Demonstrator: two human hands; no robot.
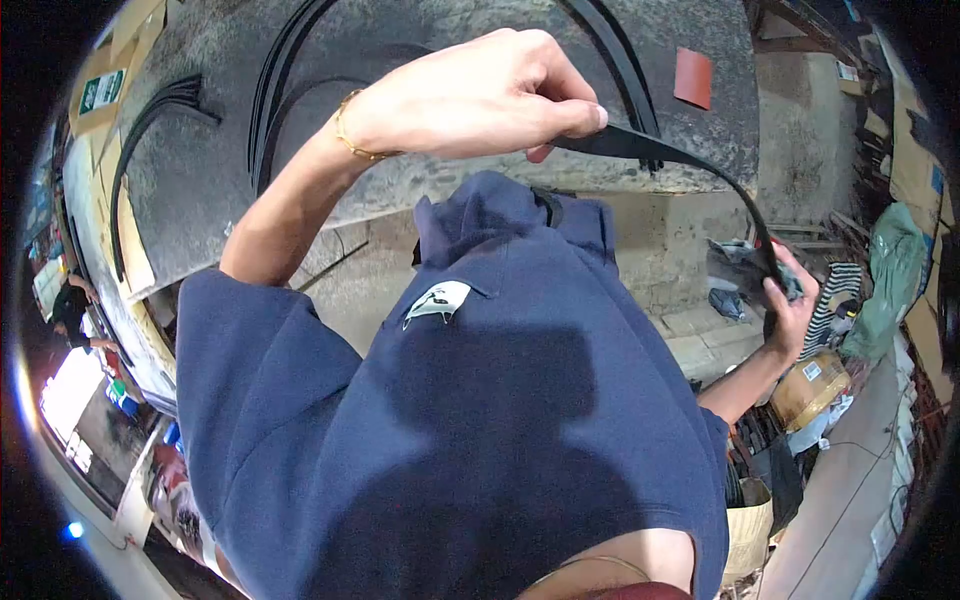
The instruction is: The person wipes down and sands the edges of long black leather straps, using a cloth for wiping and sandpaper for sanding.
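A long black strip (690, 158) curves between my two hands. My left hand (480, 95), with a thin gold bracelet at its wrist, pinches one end above the front edge of the worktable (400, 195). Lower down on the right, my right hand (792, 310) has its fingers round the other part of the strip, and a bit of something dark and crumpled shows at the palm. Bundles of black strips (610, 60) lie on the table behind the held strip. A small red-brown piece (692, 79) is flat on the table at the right.
More black strips (275, 90) lie at the table's back left, and a thinner bunch (150, 110) near its left end. A cardboard box (810, 385), green plastic (893, 262) and a striped cloth (838, 300) stand at the right. Part of a person (75, 305) shows far left.
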